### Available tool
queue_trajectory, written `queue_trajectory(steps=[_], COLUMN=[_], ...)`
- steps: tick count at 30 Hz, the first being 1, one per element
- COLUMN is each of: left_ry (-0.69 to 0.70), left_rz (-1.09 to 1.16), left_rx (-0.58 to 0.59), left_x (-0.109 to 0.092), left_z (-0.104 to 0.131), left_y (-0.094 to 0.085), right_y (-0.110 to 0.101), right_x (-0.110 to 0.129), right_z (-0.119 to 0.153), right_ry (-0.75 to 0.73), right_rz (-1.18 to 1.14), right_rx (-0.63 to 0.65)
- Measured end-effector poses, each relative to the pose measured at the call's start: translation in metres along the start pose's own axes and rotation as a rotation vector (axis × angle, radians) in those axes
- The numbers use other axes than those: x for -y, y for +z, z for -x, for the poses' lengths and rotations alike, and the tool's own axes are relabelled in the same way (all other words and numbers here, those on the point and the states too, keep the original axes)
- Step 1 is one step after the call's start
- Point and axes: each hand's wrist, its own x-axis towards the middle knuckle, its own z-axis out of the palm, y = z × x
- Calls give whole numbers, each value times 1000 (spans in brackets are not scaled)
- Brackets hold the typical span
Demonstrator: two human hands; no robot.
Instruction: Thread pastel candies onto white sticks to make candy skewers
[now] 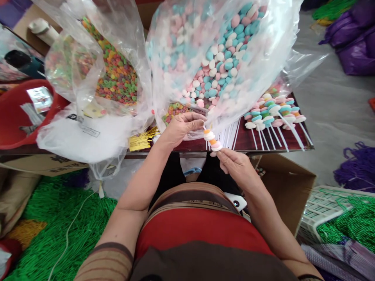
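In the head view, the left hand (187, 127) reaches forward over the table (187, 146), thumb and fingers pinched at the upper end of a candy skewer (213, 141). The right hand (238, 166) angles inward at the table's near edge, its fingertips pinching the skewer's lower end. The skewer slants between both hands, before the large bag (181, 50) of pink, blue and white candies.

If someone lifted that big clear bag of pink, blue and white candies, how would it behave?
The bag would probably flop, its film being thin and wrinkled. The many loose candies inside could slide about and make it heavy.
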Motion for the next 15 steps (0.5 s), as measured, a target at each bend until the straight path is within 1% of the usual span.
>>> queue_trajectory(steps=[3, 6, 9, 11, 13, 15], left_ry=[-16, -27, -31, -8, 21, 38], left_rz=[-85, -58, -4, 21, 12, -46], left_rx=[11, 10, 7, 2, -8, -21], left_x=[-5, -1, 8, 15, 20, 21], left_z=[0, -1, -1, 0, 2, 4], left_y=[-2, 0, 8, 14, 19, 20], right_y=[-6, -6, 1, 9, 17, 23], right_x=[6, 7, 3, -2, -8, -13], right_z=[2, 1, -2, -6, -11, -15], right_ry=[-8, -18, -22, -26, -47, -71], right_rz=[13, -44, -120, -153, -132, -93], right_rx=[7, 1, -15, -48, -89, -121])
